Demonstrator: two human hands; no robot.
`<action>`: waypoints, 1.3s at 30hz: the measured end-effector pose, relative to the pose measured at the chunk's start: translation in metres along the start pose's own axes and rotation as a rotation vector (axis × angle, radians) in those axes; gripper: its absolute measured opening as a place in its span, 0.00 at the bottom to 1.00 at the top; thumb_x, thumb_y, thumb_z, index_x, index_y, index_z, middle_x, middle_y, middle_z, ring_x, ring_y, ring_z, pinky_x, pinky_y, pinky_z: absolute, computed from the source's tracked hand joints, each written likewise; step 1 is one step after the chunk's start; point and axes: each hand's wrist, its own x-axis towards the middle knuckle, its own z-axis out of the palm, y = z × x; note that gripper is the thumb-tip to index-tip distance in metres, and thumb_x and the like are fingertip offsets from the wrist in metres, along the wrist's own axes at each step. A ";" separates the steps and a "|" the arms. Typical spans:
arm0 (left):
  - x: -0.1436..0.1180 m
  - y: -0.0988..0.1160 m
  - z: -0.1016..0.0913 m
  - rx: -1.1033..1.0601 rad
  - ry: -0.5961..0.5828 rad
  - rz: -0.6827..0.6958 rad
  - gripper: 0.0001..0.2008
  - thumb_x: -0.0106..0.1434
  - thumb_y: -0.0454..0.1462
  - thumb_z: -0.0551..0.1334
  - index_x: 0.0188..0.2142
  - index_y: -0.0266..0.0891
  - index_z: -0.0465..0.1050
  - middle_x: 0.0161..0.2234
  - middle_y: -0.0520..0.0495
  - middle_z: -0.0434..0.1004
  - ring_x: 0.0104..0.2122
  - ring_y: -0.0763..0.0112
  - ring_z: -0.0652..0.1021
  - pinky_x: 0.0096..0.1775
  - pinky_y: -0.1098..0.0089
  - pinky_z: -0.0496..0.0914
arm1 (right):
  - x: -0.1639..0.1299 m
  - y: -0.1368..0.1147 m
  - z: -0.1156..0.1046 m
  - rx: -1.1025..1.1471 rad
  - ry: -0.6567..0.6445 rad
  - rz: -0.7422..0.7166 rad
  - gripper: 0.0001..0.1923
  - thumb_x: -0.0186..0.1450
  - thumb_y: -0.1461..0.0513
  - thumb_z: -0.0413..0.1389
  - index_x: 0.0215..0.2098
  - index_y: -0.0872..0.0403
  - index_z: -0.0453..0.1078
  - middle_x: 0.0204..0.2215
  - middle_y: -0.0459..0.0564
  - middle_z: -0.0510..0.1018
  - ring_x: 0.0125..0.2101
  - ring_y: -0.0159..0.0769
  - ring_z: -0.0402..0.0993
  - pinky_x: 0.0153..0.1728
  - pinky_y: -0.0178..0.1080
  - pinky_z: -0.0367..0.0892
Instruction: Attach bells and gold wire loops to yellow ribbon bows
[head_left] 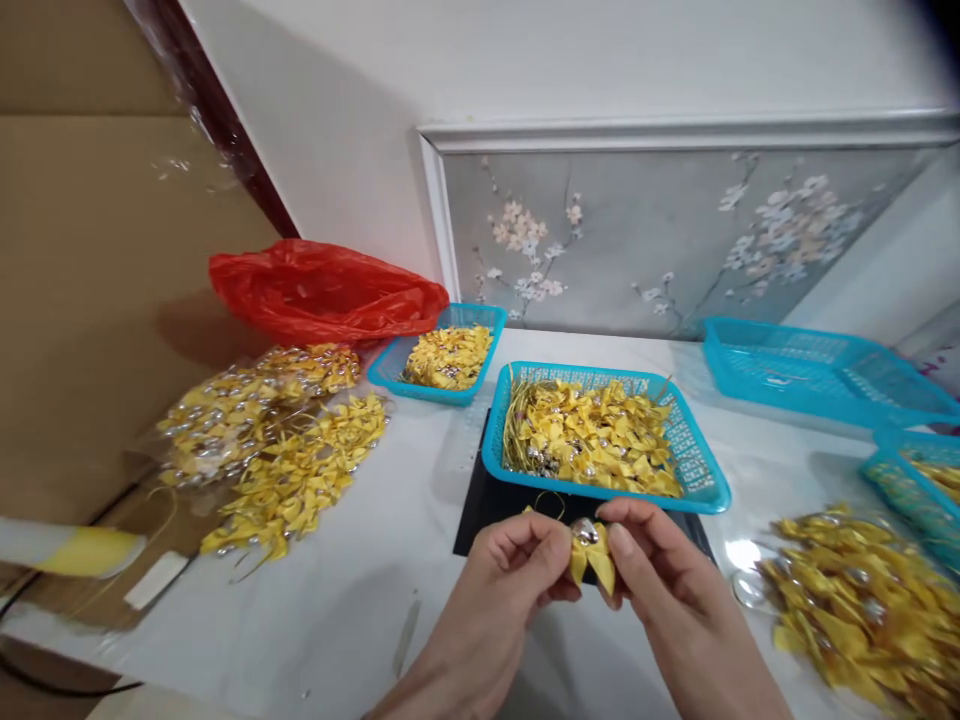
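Observation:
Between my two hands is a yellow ribbon bow (pixel 592 560) with a round silver bell at its centre and two pointed tails hanging down. My left hand (pixel 517 575) pinches its left side between thumb and fingers. On the other side, the thumb and fingers of my right hand (pixel 656 570) close on the bow's right edge. A thin gold cord loop (pixel 551 503) stands up just behind my left fingers. Right behind my hands sits a blue basket (pixel 716 490) filled with similar yellow bows and a bundle of gold cords, on a black mat (pixel 472 510).
Yellow bows lie in a pile (pixel 862 600) at right and in a row (pixel 307 480) at left, beside bagged bows (pixel 217 420). A smaller blue basket (pixel 491 350) and a red plastic bag (pixel 330 290) stand behind. More blue baskets (pixel 795 375) line the right.

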 end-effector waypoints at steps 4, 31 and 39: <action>0.000 0.001 -0.001 -0.047 0.038 0.014 0.11 0.59 0.39 0.68 0.23 0.36 0.78 0.23 0.52 0.74 0.25 0.76 0.70 0.32 0.76 0.67 | -0.007 -0.003 0.003 0.020 0.026 -0.072 0.17 0.64 0.51 0.58 0.48 0.49 0.68 0.28 0.46 0.75 0.26 0.34 0.71 0.29 0.35 0.71; -0.012 0.007 0.003 0.389 0.128 0.233 0.11 0.61 0.43 0.64 0.26 0.40 0.76 0.25 0.51 0.72 0.29 0.70 0.68 0.32 0.74 0.63 | -0.010 -0.016 -0.016 -0.451 -0.041 -0.708 0.12 0.65 0.69 0.53 0.34 0.48 0.76 0.30 0.49 0.74 0.30 0.36 0.71 0.29 0.38 0.67; -0.013 0.009 0.003 0.573 0.120 0.372 0.08 0.62 0.38 0.63 0.28 0.43 0.78 0.29 0.50 0.75 0.31 0.67 0.72 0.32 0.73 0.66 | -0.008 -0.024 -0.014 -0.308 -0.036 -0.555 0.04 0.65 0.65 0.57 0.35 0.50 0.73 0.27 0.47 0.75 0.27 0.34 0.70 0.28 0.35 0.68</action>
